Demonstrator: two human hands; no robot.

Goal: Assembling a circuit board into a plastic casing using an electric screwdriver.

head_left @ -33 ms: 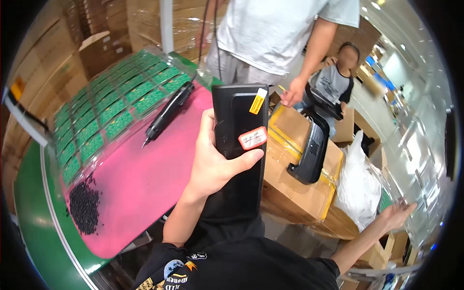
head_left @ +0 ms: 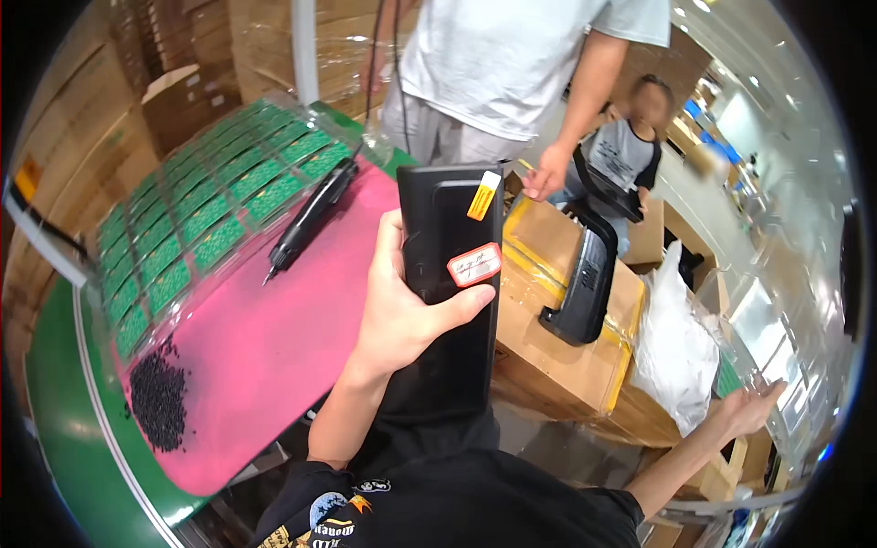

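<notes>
My left hand (head_left: 416, 306) grips a long black plastic housing (head_left: 446, 365), upright in front of my body. The thumb lies across its face, just under a red-bordered white label (head_left: 475, 265). Higher up sits an orange and white sticker (head_left: 483, 195). Out to the far right, my right hand (head_left: 751, 409) is closed at the edge of some clear plastic sheeting (head_left: 793, 402); its fingertips are partly lost in the glare. A black electric screwdriver (head_left: 312, 219) lies on the pink mat (head_left: 283, 365), left of the housing.
Green circuit boards (head_left: 206, 215) fill a clear tray on the green table (head_left: 59, 393), near a pile of small black screws (head_left: 158, 400). Rightward, a cardboard box (head_left: 539, 352) bears another black housing (head_left: 585, 283), beside a white plastic bag (head_left: 674, 347). A co-worker's hand (head_left: 548, 173) hangs over the box; another person sits behind.
The view has shifted slightly. Both my hands keep nearly the same place, the left still on the black housing. The seated person's raised hand has come down a little.
</notes>
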